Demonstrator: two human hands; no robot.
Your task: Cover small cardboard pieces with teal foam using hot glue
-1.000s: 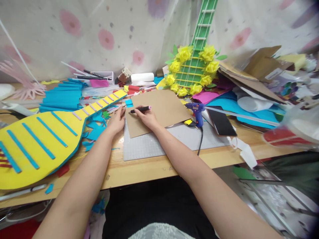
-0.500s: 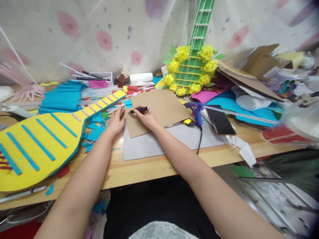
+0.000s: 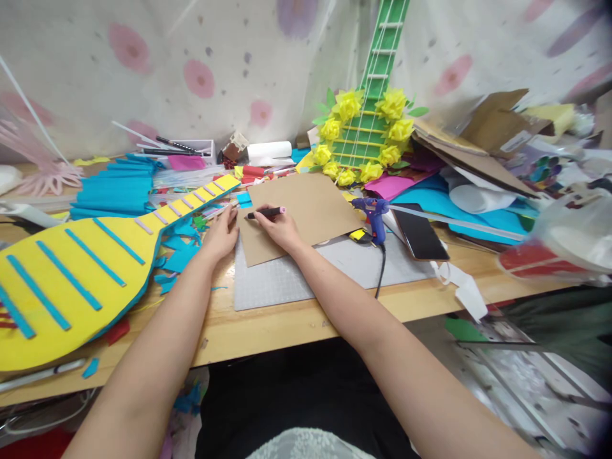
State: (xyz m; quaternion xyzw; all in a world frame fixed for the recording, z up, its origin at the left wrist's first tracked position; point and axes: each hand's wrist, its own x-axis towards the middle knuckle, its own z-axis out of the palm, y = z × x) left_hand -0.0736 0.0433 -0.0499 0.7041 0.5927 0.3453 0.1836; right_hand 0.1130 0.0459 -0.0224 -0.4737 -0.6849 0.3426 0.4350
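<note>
My right hand (image 3: 280, 231) grips a black marker (image 3: 268, 213) with a pink end, its tip near the left edge of a brown cardboard sheet (image 3: 313, 203). Against that same edge rests my left hand (image 3: 221, 236), fingers stretched out and holding nothing. Under the cardboard lies a grey cutting mat (image 3: 270, 288), partly covered. A yellow instrument-shaped cutout (image 3: 62, 239) with blue strips and a barred neck is to the left of my left hand. Blue paper scraps (image 3: 182, 257) lie between the two.
A blue glue gun (image 3: 375, 217) with a black cord stands right of the cardboard, beside a phone (image 3: 421, 233). Behind is a green guitar shape (image 3: 356, 137) ringed by yellow paper flowers. Cardboard pieces (image 3: 482, 156) and a plastic tub (image 3: 549, 255) crowd the right.
The view has shifted slightly. My right hand and the marker stay near the cardboard's left edge, with barely any visible movement; my left hand keeps its place.
</note>
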